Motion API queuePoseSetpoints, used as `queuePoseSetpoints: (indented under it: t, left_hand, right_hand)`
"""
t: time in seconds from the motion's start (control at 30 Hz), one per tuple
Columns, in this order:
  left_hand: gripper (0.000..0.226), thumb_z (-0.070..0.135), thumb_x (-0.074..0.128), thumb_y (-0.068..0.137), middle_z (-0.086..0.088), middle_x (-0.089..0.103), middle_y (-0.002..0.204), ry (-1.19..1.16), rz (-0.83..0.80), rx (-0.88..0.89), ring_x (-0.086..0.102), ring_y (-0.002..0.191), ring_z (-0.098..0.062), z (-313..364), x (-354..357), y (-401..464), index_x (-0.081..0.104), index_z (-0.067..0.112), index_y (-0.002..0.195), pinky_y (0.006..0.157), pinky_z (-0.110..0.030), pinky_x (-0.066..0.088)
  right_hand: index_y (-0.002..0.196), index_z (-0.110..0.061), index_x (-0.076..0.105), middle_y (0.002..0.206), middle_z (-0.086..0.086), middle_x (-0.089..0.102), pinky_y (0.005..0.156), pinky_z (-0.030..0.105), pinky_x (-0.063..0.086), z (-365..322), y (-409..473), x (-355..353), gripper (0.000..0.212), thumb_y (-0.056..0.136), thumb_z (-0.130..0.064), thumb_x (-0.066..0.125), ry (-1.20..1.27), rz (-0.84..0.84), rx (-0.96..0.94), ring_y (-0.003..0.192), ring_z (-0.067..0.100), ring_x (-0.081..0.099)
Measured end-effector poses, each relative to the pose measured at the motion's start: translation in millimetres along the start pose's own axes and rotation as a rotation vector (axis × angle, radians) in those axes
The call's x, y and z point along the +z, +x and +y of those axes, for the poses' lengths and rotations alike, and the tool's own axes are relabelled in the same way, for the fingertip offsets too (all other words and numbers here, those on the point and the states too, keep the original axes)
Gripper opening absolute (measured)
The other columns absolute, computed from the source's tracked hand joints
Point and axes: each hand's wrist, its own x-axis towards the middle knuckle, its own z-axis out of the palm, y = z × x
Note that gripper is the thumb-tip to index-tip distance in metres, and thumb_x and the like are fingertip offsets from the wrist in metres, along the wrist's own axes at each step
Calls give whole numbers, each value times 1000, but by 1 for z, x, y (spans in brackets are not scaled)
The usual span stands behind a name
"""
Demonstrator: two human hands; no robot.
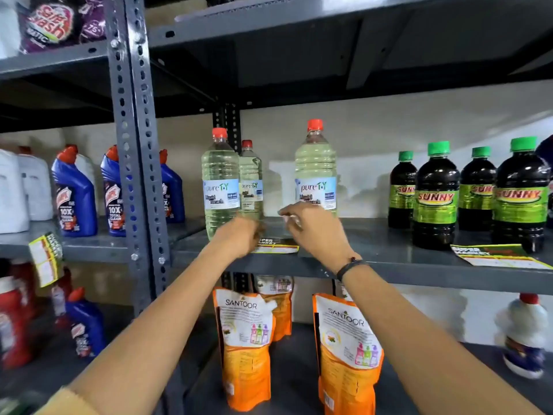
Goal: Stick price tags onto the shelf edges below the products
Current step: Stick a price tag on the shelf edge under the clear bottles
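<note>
Both forearms are seen stretched forward from the lower edge of the view toward the middle shelf [404,268], which serves as the landmark. Below that shelf, orange Santoor pouches [245,348] are stood upright. At the shelf's front lip, the left hand [239,238] is blurred, and whether its fingers are pinched or spread cannot be told. Just right of it, the right hand [311,226] is raised slightly above the shelf surface, its grip closed on a small pale scrap [291,218], judged to be a peeled tag or backing, though too blurred to confirm. Between the hands, on the shelf near its front edge, a price tag strip [276,246] is laid flat; dark, yellow and red printing with a white blank field can be made out. It is judged to be thin, light and floppy, with an adhesive back likely to curl or cling to fingers, so it is best taken by a corner or bare margin and pressed down from one end. Further right on the same shelf, a larger tag sheet [499,256] is laid. Behind the hands, clear bleach bottles [315,172] are stood, and dark Sunny bottles [435,199] further right.
</note>
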Motion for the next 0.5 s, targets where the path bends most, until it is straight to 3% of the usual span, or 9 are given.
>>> queuePoseSetpoints:
  t: [0.1,0.2,0.4,0.5]
  left_hand:
    - [29,16,41,95,-22,63,115,-60,-99,0,59,101,-37,-7,8,-4,57,7,118,86,-45,50]
    - [27,16,44,95,-19,65,115,-190,7,9,60,101,-35,-10,15,-9,60,11,117,87,-45,50]
    - [15,14,62,86,-14,67,101,-486,345,-39,62,89,-28,-10,26,-15,66,11,100,82,-41,53]
    - [10,7,63,84,-10,69,94,-630,525,1,62,83,-16,-11,19,-25,67,8,93,79,-26,52]
  right_hand:
    - [115,-13,59,108,17,66,78,42,51,-9,7,18,26,93,-20,47,-224,-316,74,100,37,60]
    - [111,-9,62,109,17,66,80,41,49,-12,8,30,25,93,-18,46,-348,-434,147,101,38,60]
    - [104,-13,64,102,11,68,72,37,50,-14,6,34,18,92,-16,51,-319,-250,202,94,34,63]
    - [98,-17,63,93,6,69,59,32,45,-18,-3,21,14,90,-27,59,-178,-42,201,84,30,64]
